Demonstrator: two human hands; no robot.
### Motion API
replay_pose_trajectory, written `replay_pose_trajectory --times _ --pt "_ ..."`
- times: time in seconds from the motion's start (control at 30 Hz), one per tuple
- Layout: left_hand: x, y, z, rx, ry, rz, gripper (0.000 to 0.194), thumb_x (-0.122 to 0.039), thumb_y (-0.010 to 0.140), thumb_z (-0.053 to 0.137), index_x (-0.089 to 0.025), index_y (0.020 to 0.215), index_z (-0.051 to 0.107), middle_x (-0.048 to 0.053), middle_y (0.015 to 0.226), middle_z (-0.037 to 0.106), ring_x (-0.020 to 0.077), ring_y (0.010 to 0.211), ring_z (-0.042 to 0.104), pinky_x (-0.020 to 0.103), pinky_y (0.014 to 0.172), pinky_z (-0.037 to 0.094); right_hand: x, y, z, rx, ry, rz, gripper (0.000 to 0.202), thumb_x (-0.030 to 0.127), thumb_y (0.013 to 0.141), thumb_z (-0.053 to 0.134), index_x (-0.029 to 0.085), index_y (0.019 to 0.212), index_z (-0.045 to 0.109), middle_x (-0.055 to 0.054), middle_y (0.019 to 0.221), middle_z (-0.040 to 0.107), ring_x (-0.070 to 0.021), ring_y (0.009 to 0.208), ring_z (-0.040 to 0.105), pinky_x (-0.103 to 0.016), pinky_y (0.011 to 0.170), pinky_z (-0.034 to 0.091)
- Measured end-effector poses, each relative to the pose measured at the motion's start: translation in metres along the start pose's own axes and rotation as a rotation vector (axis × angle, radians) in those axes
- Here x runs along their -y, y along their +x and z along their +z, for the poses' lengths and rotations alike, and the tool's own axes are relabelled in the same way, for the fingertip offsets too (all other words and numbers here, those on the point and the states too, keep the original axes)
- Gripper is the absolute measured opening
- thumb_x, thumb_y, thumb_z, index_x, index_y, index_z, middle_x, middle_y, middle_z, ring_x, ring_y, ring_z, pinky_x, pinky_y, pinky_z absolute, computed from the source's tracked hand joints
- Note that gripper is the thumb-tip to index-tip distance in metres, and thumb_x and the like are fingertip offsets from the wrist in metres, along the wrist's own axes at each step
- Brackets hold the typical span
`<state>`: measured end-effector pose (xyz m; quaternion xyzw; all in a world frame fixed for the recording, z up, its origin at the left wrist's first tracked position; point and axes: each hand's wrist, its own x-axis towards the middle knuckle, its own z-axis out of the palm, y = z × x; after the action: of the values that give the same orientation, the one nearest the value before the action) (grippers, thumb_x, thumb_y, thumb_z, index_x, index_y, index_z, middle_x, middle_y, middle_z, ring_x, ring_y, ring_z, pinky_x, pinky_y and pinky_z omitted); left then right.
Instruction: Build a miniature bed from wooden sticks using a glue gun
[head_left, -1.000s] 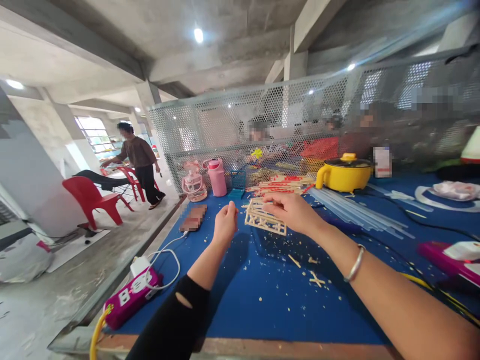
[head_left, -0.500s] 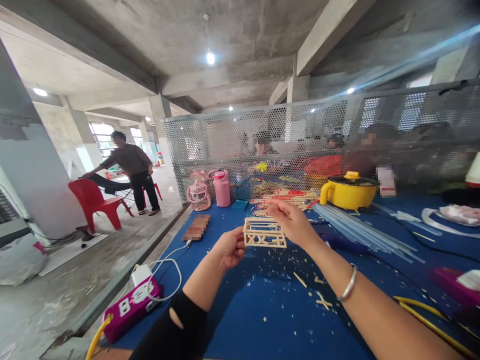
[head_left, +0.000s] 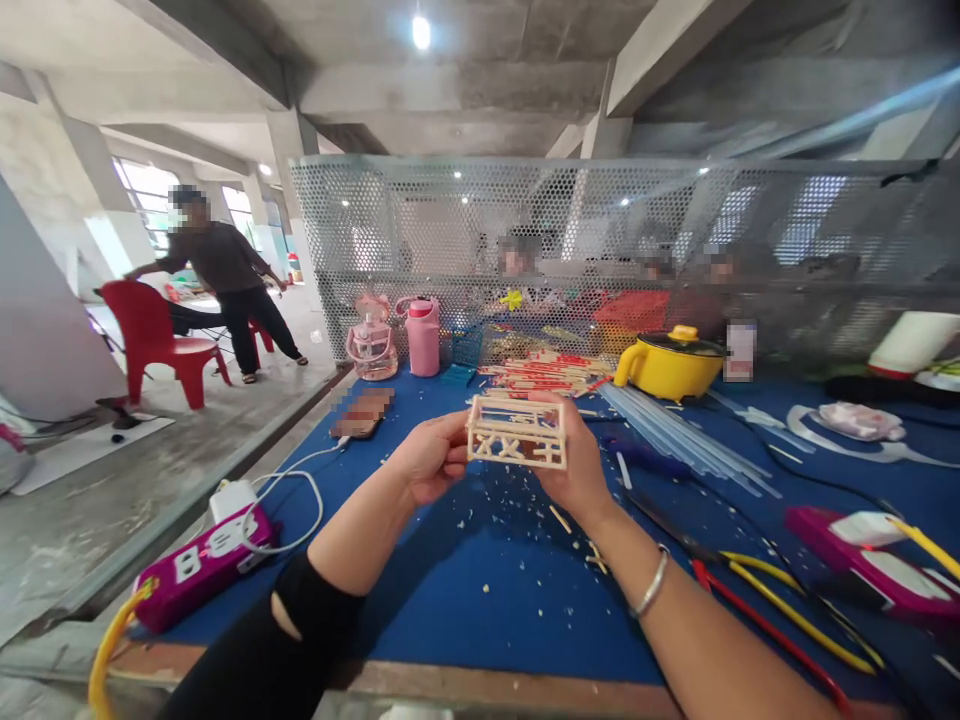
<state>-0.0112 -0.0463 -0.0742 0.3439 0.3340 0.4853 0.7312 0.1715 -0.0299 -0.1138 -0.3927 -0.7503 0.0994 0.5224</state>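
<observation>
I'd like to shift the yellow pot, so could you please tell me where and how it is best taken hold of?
I would grip the yellow pot by its side handle, coming from the left, since the handle juts out that way from the round body. The knob on top looks fixed to the lid, so lifting by that might raise only the lid.

From here I see bright light from a glaring ceiling lamp (head_left: 421,31) and far windows, soft table shadows, stretched edges and slight blur
</observation>
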Motion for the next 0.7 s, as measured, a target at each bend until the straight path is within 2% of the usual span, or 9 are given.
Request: replay_pose_trajectory --times 0.13,0.23,0.33,0.4,0.47,0.7 --pt "0.006 -0.008 0.007 -0.011 0.068 0.182 0.023 -0.035 0.074 0.069 -0.017 0.082 0.058 -0.008 0.054 0.042 -0.0004 0.037 0.024 0.011 0.034 0.014 -0.005 0.0 -0.003 -0.104 0.009 0.023 0.045 0.016 0.07 0.063 0.023 0.113 0.049 -0.009 0.111 0.065 -0.0253 0.101 0.064 -0.038 0.078 0.053" --pt "0.01 -0.011 0.007 -0.132 0.2 0.382 0.031 -0.039 0.079 0.062 -0.02 0.102 0.057 -0.004 0.066 0.056 0.0038 0.046 0.041 0.014 0.038 0.023 -0.006 0.002 -0.008 -0.11 0.043 -0.003 0.044 0.021 0.073 0.065 0.024 0.114 0.049 -0.008 0.11 0.065 -0.0244 0.1 0.064 -0.038 0.081 0.054" --pt "0.014 -0.013 0.006 -0.214 0.26 0.535 0.035 -0.032 0.08 0.058 -0.021 0.113 0.055 -0.002 0.075 0.062 0.0073 0.063 0.052 0.017 0.053 0.038 -0.007 0.004 -0.012 -0.119 0.076 -0.074 0.043 0.025 0.074 0.066 0.025 0.114 0.05 -0.007 0.113 0.063 -0.0238 0.103 0.063 -0.04 0.086 0.053" --pt "0.014 -0.014 0.007 -0.189 0.247 0.537 0.038 -0.025 0.078 0.058 -0.019 0.115 0.054 -0.002 0.076 0.065 0.0089 0.072 0.056 0.02 0.068 0.042 -0.008 0.005 -0.015 -0.117 0.065 -0.112 0.043 0.026 0.075 0.067 0.026 0.114 0.051 -0.007 0.116 0.062 -0.024 0.105 0.062 -0.04 0.088 0.052" --pt "0.013 -0.015 0.007 -0.151 0.215 0.49 0.044 -0.021 0.075 0.06 -0.019 0.117 0.052 -0.002 0.074 0.066 0.0103 0.074 0.059 0.023 0.075 0.043 -0.009 0.006 -0.016 -0.106 0.035 -0.144 0.041 0.027 0.076 0.067 0.027 0.114 0.052 -0.007 0.116 0.061 -0.0242 0.106 0.061 -0.04 0.087 0.052" --pt "0.007 -0.016 0.005 -0.102 0.184 0.429 0.056 -0.015 0.068 0.066 -0.016 0.121 0.047 0.0 0.072 0.067 0.0108 0.067 0.06 0.023 0.068 0.043 -0.008 0.007 -0.02 -0.125 -0.019 -0.185 0.041 0.027 0.075 0.067 0.026 0.114 0.053 -0.005 0.11 0.063 -0.0231 0.1 0.063 -0.039 0.088 0.051"
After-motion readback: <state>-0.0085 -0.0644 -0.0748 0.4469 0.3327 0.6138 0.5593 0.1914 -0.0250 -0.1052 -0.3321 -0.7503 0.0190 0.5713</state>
